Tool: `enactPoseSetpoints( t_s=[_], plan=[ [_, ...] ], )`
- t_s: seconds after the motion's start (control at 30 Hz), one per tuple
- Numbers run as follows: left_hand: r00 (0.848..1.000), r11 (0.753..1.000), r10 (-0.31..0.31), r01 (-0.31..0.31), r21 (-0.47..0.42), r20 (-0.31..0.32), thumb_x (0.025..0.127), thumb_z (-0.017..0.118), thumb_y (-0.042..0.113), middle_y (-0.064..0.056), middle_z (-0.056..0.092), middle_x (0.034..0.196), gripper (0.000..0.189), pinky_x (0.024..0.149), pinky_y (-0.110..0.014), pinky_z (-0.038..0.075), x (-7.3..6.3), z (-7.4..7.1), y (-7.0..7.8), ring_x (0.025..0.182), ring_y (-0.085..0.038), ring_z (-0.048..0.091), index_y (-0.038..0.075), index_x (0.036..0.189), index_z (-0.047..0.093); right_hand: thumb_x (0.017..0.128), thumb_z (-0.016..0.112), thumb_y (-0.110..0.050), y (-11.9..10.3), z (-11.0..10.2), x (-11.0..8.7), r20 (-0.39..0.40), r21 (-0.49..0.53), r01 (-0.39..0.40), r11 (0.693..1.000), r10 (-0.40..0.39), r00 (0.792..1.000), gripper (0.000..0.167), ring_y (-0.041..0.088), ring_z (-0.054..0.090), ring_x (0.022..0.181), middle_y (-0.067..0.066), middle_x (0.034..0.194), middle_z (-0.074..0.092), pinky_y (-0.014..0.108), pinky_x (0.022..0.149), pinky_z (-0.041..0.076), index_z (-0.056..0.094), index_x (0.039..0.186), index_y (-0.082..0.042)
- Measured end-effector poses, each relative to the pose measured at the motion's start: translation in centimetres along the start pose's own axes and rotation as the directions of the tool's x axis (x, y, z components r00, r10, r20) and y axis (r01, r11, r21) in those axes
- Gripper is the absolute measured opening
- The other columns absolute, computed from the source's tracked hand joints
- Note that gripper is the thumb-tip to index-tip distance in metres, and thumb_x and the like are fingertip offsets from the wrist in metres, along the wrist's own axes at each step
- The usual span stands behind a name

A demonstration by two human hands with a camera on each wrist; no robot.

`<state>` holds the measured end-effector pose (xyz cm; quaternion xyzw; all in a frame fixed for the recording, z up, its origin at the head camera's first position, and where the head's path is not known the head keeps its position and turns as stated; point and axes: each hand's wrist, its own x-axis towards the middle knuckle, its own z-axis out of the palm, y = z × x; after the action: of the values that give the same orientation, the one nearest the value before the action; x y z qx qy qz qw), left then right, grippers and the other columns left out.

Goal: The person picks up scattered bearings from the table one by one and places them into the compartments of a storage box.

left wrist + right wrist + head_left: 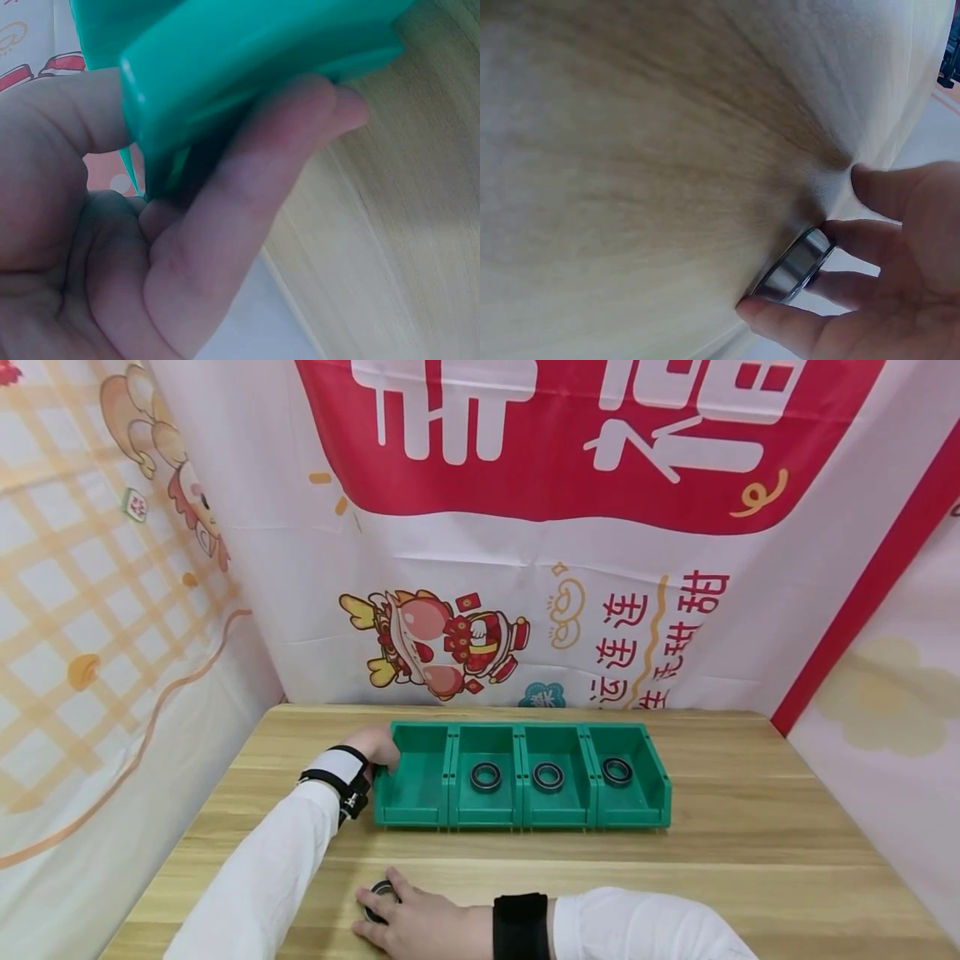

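Note:
My left hand (377,747) grips the left side wall of the joined green bins (411,817) at the far side of the table. In the left wrist view, the left hand (187,225) has its fingers and thumb on either side of the green wall (225,67). Near the front, my right hand (427,922) holds a ring-shaped ball bearing (384,890) down at the tabletop. Seen from the right wrist, the fingers of the right hand (885,277) surround the shiny metal bearing (795,266) and touch its rim.
Single bearings lie in three compartments: the second from left (486,777), the third (548,777) and the rightmost (617,772). The leftmost compartment (420,768) shows only its green floor. A wooden table (712,893) carries everything; printed cloth (450,552) hangs behind it.

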<state>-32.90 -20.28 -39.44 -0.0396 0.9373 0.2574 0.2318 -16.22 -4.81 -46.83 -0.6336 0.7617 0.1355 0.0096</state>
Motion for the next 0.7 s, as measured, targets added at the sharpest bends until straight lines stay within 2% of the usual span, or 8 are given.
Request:
enactPoseSetpoints(
  t_s=[0.07, 0.27, 0.37, 0.5, 0.7],
  plan=[
    [1.000, 1.000, -0.004, 0.004, 0.006, -0.003, 0.078, 0.061, -0.007, -0.020, 0.054, 0.100, 0.040, 0.052, -0.031, 0.053, 0.0, 0.0, 0.0, 0.066, -0.027, 0.061, -0.011, 0.116, 0.050, 0.100, 0.038, -0.050, 0.0, -0.3, 0.2, -0.054, -0.060, 0.012, 0.998, -0.015, 0.998, 0.053, 0.014, 0.034, 0.137, 0.002, 0.145, 0.044, 0.039, 0.107, 0.034, 0.046, 0.144, -0.021],
    [1.000, 1.000, -0.009, 0.009, 0.002, -0.004, 0.078, 0.061, -0.006, -0.020, 0.054, 0.101, 0.042, 0.053, -0.032, 0.054, 0.2, 0.0, -0.1, 0.068, -0.028, 0.062, -0.011, 0.119, 0.049, 0.098, 0.053, -0.037, 0.0, -1.0, 0.9, -0.086, 0.024, -0.057, 0.998, 0.058, 0.995, 0.034, 0.007, 0.052, 0.112, -0.002, 0.131, 0.053, 0.028, 0.094, 0.041, 0.060, 0.130, -0.027],
    [1.000, 1.000, -0.007, 0.007, -0.014, -0.004, 0.078, 0.060, -0.007, -0.020, 0.053, 0.102, 0.042, 0.053, -0.032, 0.053, 0.1, 0.0, 0.0, 0.069, -0.029, 0.061, -0.011, 0.119, 0.049, 0.096, 0.057, -0.030, -0.1, -1.2, 1.3, -0.083, 0.039, -0.084, 0.996, 0.087, 0.993, 0.026, 0.007, 0.054, 0.097, -0.005, 0.121, 0.056, 0.024, 0.085, 0.043, 0.065, 0.122, -0.030],
    [1.000, 1.000, -0.010, 0.010, -0.013, -0.004, 0.078, 0.060, -0.007, -0.020, 0.053, 0.102, 0.041, 0.053, -0.032, 0.053, 0.1, 0.0, 0.0, 0.070, -0.029, 0.061, -0.011, 0.118, 0.049, 0.096, 0.059, -0.025, 0.2, -1.5, 1.6, -0.056, 0.106, -0.104, 0.989, 0.110, 0.992, 0.022, 0.009, 0.053, 0.086, -0.008, 0.114, 0.058, 0.020, 0.075, 0.044, 0.069, 0.114, -0.031],
    [1.000, 1.000, -0.015, 0.015, 0.011, -0.005, 0.080, 0.060, -0.006, -0.021, 0.053, 0.101, 0.039, 0.053, -0.032, 0.053, 0.2, 0.0, 0.0, 0.068, -0.029, 0.061, -0.011, 0.117, 0.050, 0.093, 0.062, -0.017, 0.8, -2.0, 1.7, -0.074, 0.075, -0.072, 0.995, 0.078, 0.994, 0.022, 0.005, 0.050, 0.077, -0.011, 0.101, 0.059, 0.017, 0.068, 0.036, 0.071, 0.104, -0.032]
  ],
)
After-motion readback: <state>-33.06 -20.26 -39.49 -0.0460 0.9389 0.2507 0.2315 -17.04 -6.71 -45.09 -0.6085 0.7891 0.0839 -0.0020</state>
